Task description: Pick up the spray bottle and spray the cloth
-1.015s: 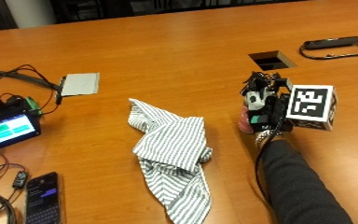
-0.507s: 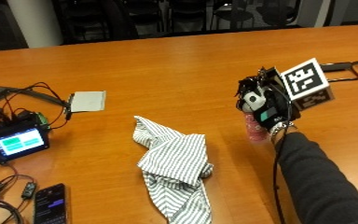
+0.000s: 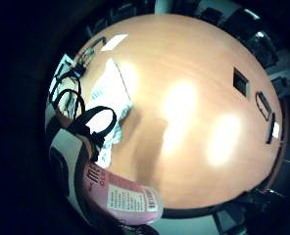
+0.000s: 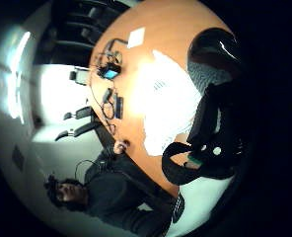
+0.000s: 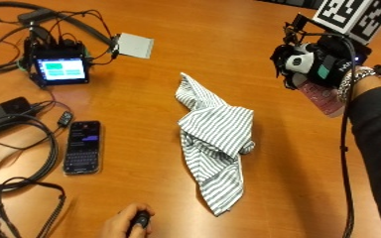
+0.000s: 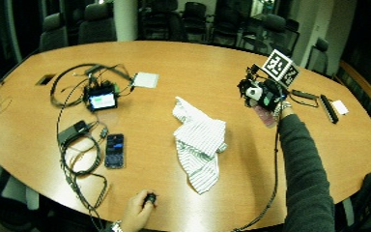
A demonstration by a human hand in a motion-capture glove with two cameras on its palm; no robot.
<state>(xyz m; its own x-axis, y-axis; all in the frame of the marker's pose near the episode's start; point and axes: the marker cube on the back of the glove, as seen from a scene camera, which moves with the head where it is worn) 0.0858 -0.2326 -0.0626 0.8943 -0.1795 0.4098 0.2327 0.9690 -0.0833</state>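
Off the table, the hand (image 5: 316,67) grips the pink spray bottle (image 5: 320,97).

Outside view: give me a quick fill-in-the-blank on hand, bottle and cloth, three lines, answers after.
1. The gloved right hand holds a pink ____ above the table.
2. The striped cloth lies crumpled on the ____.
3. The phone lies on the table with its screen facing ____.

Missing words: spray bottle; table; up
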